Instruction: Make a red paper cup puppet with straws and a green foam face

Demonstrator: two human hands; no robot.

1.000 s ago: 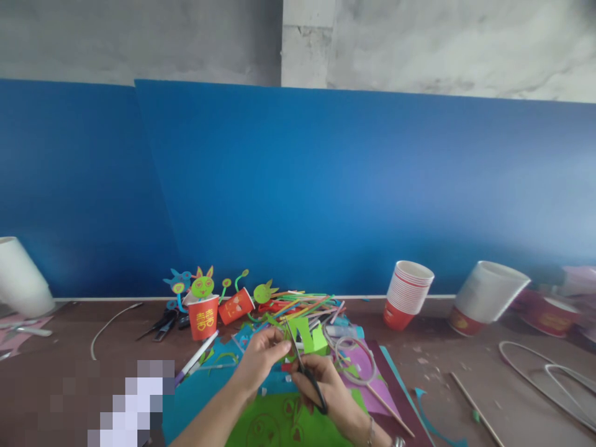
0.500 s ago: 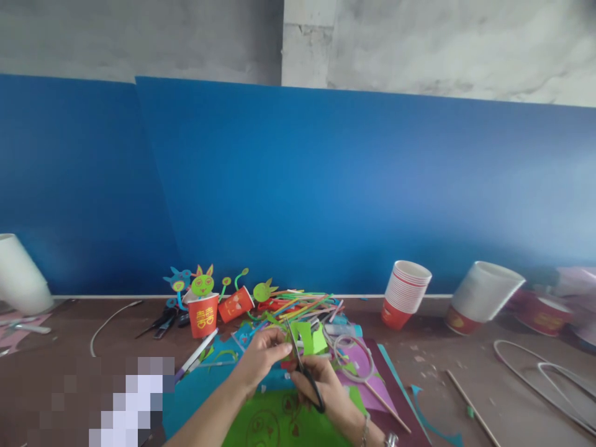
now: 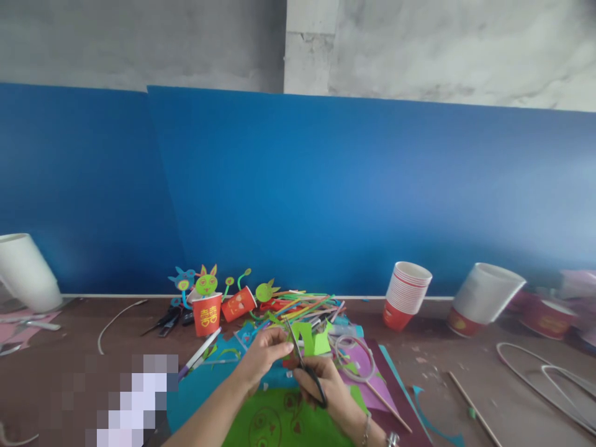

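Blue panel (image 3: 326, 186) closes off the back of your brown table (image 3: 69, 338); green sheet (image 3: 298, 428) with drawn figures lies below your hands; straw pile (image 3: 311, 307) crowds just beyond; right cup stack (image 3: 484, 295) sits well clear; your right hand (image 3: 321, 375) holds the scissors (image 3: 297, 349), blades pointing away; your left hand (image 3: 267, 354) is narrowed beside the blades, can't tell if gripping anything; stick (image 3: 390, 408) lies near your right wrist.
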